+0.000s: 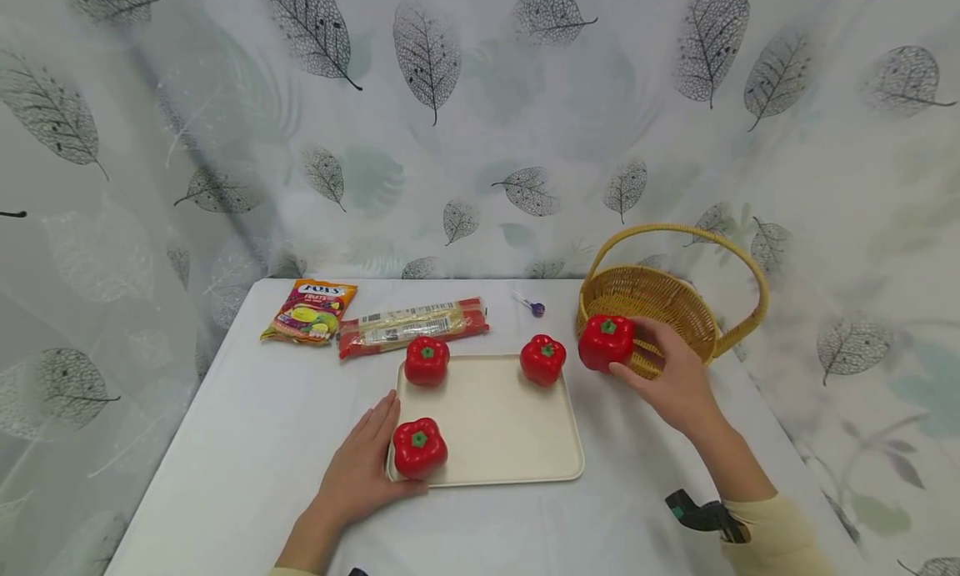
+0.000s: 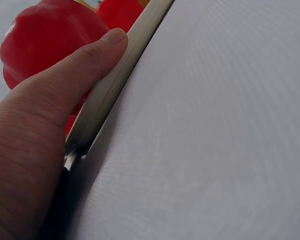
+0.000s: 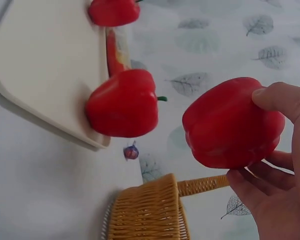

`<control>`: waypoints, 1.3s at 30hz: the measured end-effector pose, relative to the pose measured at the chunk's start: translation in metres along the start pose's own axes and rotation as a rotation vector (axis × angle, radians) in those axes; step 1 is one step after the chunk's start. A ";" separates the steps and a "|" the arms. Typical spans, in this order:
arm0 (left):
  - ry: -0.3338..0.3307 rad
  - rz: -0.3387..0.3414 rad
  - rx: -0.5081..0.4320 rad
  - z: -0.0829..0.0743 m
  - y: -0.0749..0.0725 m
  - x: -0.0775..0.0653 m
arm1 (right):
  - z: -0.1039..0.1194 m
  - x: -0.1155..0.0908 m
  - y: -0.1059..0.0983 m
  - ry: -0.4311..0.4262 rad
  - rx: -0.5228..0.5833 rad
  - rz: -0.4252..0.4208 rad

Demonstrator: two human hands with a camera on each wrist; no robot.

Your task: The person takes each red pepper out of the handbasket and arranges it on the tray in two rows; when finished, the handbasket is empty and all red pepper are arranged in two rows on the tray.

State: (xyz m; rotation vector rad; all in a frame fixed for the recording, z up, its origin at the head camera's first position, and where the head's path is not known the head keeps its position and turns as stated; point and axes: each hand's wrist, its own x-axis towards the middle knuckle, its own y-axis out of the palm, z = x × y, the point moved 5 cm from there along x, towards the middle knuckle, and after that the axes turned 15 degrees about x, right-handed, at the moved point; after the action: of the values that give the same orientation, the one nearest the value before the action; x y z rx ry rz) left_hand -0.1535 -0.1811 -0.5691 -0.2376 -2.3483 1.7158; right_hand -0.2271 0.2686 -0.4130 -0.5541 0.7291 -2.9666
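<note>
My right hand (image 1: 671,384) grips a red bell pepper (image 1: 606,343) above the table, in front of the wicker basket (image 1: 720,343). In the right wrist view the thumb lies on one side of this bell pepper (image 3: 230,125) and the fingers on the other. A cream tray (image 1: 498,430) carries three more red peppers: one at the back left (image 1: 427,362), one at the back right (image 1: 542,360) and one at the front left (image 1: 420,448). At the tray's front left corner rests my left hand (image 1: 363,459), fingers extended along the left side. Its thumb (image 2: 85,62) touches the rim.
A bag of fruit sweets (image 1: 309,312) lies at the back left, beside a long clear-and-red packet (image 1: 412,326). Between packet and basket is a purple lollipop (image 1: 536,308). The basket's tall handle (image 1: 675,228) arches upward. Leaf-patterned curtain (image 1: 480,142) hangs behind the white table (image 1: 247,443).
</note>
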 end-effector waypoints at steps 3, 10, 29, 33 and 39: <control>0.003 0.004 0.003 0.001 0.002 0.000 | 0.000 -0.004 0.005 -0.004 0.019 0.017; 0.007 0.007 0.011 0.002 0.003 0.001 | -0.003 -0.016 0.016 -0.023 0.019 0.039; 0.009 -0.009 0.021 0.000 0.001 -0.001 | -0.009 -0.041 0.054 0.013 0.183 0.158; 0.006 -0.012 0.011 0.000 0.000 -0.001 | -0.011 -0.045 0.058 0.026 0.200 0.183; 0.012 -0.017 0.015 0.000 0.000 0.000 | -0.015 -0.053 0.064 0.053 0.227 0.210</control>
State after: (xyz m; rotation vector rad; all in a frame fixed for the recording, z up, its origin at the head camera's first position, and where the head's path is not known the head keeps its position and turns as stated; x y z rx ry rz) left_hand -0.1532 -0.1814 -0.5690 -0.2245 -2.3213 1.7194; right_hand -0.1861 0.2247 -0.4721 -0.3606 0.4149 -2.8234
